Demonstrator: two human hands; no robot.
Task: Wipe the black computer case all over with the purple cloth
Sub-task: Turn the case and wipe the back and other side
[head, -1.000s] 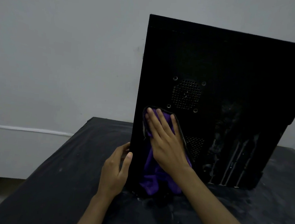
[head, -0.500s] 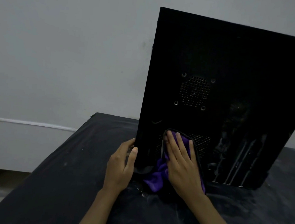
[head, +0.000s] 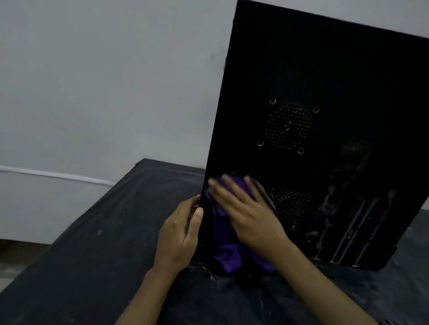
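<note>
Right grip (head: pixel 250 217) flat, fingers straight and slightly spread, pressing the crumpled purple fabric cloth (head: pixel 226 256) onto the tall black metal computer case (head: pixel 346 70). Nothing clamped: the cloth is just pinned under the palm, with its loose tail hanging below the wrist to the black-covered worktop (head: pixel 83 254). Left grip (head: pixel 180 234) sits just left of it, thumb on the face and fingers wrapped round the case's near vertical edge, steadying it upright.

Change: half a second ago the right grip was lower and further right, on the small perforated lower vent (head: pixel 291 208). It has now swung back left and up to the edge, almost touching the left grip. Fingertips blurred, so mid-stroke. Left grip hasn't shifted.

Read: side-to-side strokes confined to the lower-left of this face. The round perforated fan vent (head: pixel 288 126) above the right grip, the upper panel, and the dust-streaked slot strips (head: pixel 345 225) well to its right still look dusty. Task looks early. Other faces hidden, can't judge. Next strokes should work up or right.
</note>
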